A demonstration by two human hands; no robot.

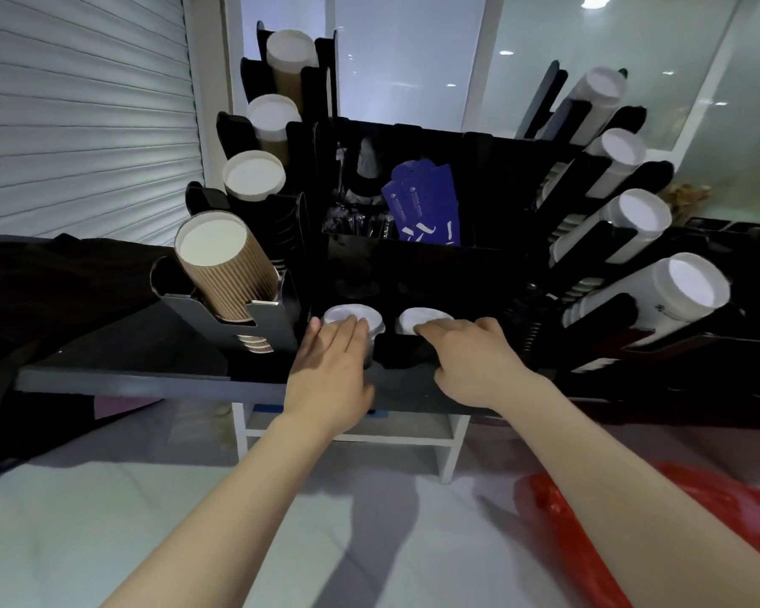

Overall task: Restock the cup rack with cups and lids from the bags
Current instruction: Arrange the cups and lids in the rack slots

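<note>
We see both hands reaching to the near front of the black cup rack (413, 265), which stands on a dark surface (150, 379). The left hand (330, 370) lies flat over a white lid stack (347, 315) in the left front well, fingers stretched together across its top — the grip is loose and spread, closed on nothing we can make out. The right hand (474, 362) rests its fingertips on the near edge of a second white lid stack (417, 320) in the well just to the right; its fingers are likewise extended, and we cannot tell whether they pinch anything.

On the left side of the rack, tilted tubes hold stacks of cups — a ribbed brown cup stack (224, 274) nearest, smoother ones behind it going far. On the right side, white cup stacks (659, 300) lean outward in their slots. In the middle compartment stand blue paper sleeves (426, 204) beside dark wrapped items that are too dim to identify.

A red plastic bag (562, 511) lies on the pale floor, near right, partly behind the right forearm.
</note>
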